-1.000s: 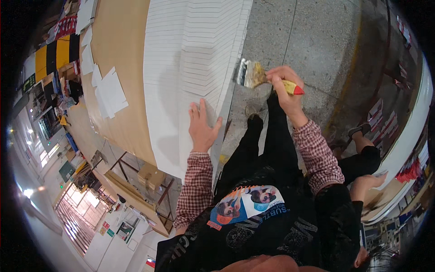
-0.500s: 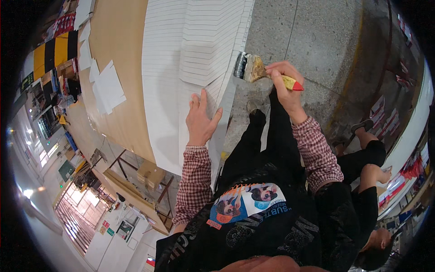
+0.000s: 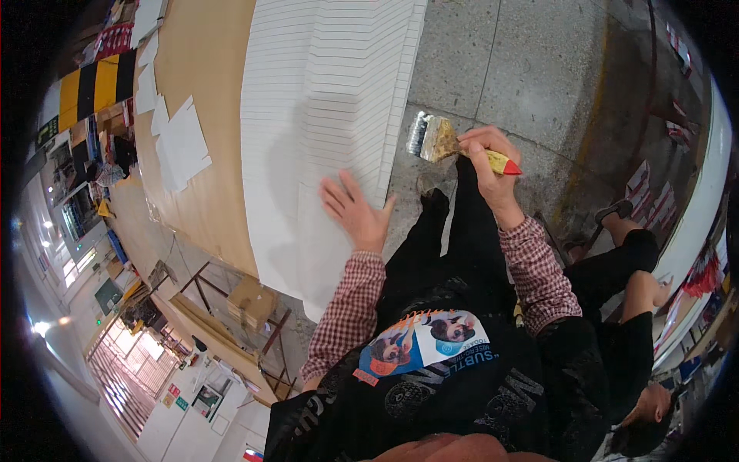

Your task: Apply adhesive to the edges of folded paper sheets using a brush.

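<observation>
A wide flat paintbrush [image 3: 440, 140] with a yellow, red-tipped handle is gripped in my right hand [image 3: 491, 163]. Its pale, stained bristles point left, just beyond the right edge of the layered white sheets [image 3: 269, 177], and touch nothing that I can see. My left hand [image 3: 357, 212], slightly smeared by motion, has its fingers spread over the near right part of those sheets. Whether its palm touches the paper I cannot tell. Rows of thin dark lines, some of them bent, run across the sheets [image 3: 350, 69].
The sheets lie on a tan board table [image 3: 202, 69], with torn white paper pieces [image 3: 185, 142] on its left. Grey concrete floor [image 3: 531, 77] stretches to the right. Another person [image 3: 623, 308] in black is at the lower right. A stack of cardboard [image 3: 252, 302] stands below the table's near end.
My left hand has slid right and a little nearer to me. The lined paper now reaches closer to me beneath it. My right hand has drawn the paintbrush slightly nearer, away from the sheets' edge.
</observation>
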The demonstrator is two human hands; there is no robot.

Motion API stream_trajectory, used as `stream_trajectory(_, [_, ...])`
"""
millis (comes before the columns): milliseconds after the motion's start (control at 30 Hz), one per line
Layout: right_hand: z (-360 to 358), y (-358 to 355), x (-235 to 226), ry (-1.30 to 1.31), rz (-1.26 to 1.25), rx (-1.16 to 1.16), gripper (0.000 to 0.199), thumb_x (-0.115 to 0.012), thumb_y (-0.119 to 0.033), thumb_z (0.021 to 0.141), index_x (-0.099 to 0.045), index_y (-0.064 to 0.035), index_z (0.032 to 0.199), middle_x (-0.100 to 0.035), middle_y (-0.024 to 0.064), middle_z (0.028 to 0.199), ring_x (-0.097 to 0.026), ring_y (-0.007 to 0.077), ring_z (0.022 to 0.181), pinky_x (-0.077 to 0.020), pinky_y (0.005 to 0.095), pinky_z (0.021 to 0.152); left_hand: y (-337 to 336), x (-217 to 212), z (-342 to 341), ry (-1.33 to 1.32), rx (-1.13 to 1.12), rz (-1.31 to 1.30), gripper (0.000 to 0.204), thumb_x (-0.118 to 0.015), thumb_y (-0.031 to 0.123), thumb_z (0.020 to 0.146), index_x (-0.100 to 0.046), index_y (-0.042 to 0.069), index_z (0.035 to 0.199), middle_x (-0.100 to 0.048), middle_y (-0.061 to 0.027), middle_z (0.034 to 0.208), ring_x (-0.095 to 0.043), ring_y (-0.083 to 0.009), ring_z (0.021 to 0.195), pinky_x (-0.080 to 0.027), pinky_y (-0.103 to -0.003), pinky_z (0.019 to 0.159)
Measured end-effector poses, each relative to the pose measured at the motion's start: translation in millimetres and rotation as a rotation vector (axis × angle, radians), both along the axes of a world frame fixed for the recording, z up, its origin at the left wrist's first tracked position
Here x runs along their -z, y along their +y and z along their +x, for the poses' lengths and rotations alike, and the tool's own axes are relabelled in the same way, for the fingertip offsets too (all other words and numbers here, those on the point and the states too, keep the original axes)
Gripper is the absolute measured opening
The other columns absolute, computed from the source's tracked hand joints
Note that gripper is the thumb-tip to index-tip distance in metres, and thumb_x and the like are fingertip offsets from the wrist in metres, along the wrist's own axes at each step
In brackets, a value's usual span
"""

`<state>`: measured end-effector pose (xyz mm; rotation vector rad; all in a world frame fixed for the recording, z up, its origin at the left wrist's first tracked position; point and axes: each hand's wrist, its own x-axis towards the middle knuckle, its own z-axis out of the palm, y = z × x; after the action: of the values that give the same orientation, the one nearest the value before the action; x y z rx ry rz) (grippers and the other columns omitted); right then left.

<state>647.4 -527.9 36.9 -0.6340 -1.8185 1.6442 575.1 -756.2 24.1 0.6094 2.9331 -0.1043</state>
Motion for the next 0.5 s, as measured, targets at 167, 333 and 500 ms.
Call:
stream_trajectory(167, [0,-8,-5,-0.041,-0.007,-0.008,0.012,-0.057,-0.004,0.083,-0.062,0.0019,0.074,-0.065,0.0110,0.079,-0.061,0.0191,0.075,-0.0473,0.0297,0.068,-31,-18,-17,-0.185,0.144,0.115,0.088,-0.067,0.041,0.078,-0.024,0.002,0.144,-0.024,-0.0341,0.143,-0.022,-0.0496,0.134,-0.023,-0.048,0.109])
stream_trajectory(333, [-15,-11,6,0.021,0.040,0.008,0.011,-0.058,-0.005,0.082,-0.062,0.0020,0.075,-0.065,0.0106,0.080,-0.061,0.0190,0.073,-0.0473,0.0293,0.067,-39,-32,-36,-0.365,0.144,0.246,0.081,-0.065,0.042,0.079,-0.031,0.003,0.142,-0.033,-0.0344,0.139,-0.028,-0.0514,0.130,-0.029,-0.047,0.106])
stream_trajectory(500, [0,-31,14,-0.002,0.024,-0.043,0.010,-0.059,-0.005,0.082,-0.061,0.0021,0.076,-0.065,0.0115,0.081,-0.061,0.0192,0.074,-0.0473,0.0294,0.067,-38,-36,-40,-0.393,0.125,0.249,0.078,-0.064,0.042,0.080,-0.034,0.004,0.141,-0.035,-0.0346,0.138,-0.031,-0.0524,0.128,-0.033,-0.047,0.103])
